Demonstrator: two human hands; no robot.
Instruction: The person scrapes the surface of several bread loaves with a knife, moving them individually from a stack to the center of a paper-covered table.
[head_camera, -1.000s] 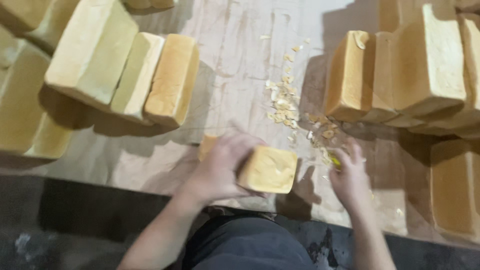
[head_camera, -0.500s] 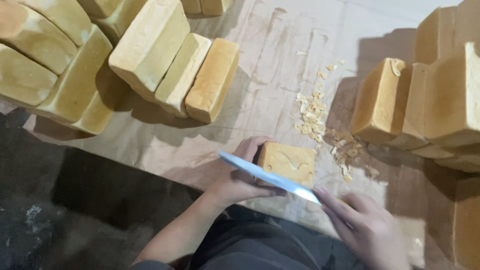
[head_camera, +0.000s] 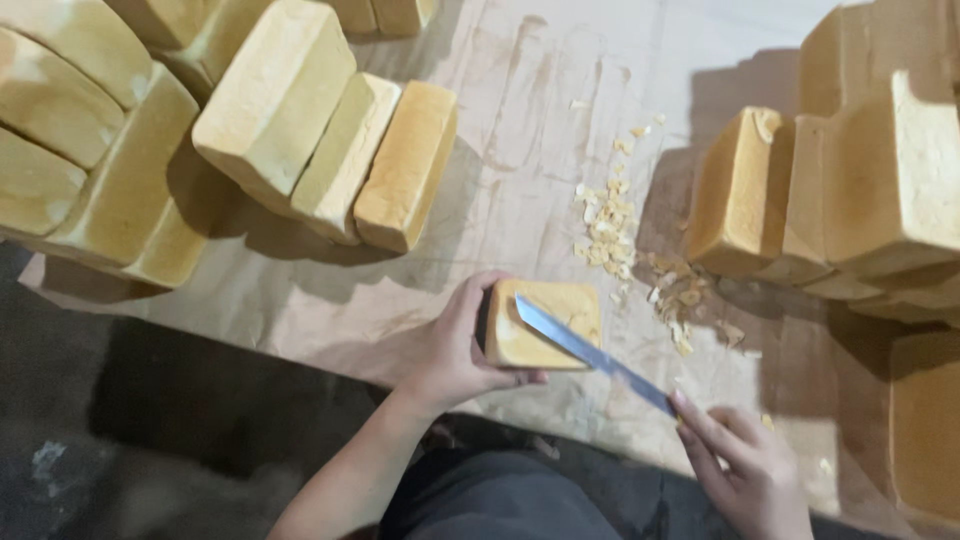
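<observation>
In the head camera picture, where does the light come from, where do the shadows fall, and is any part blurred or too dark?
Head view: the blocks throw dark shadows toward the left, so the light seems to come from the right; the knife blade catches a pale glint; the block in the left hand looks sharp, the right hand slightly soft; the lower left corner is dark with little detail.
</observation>
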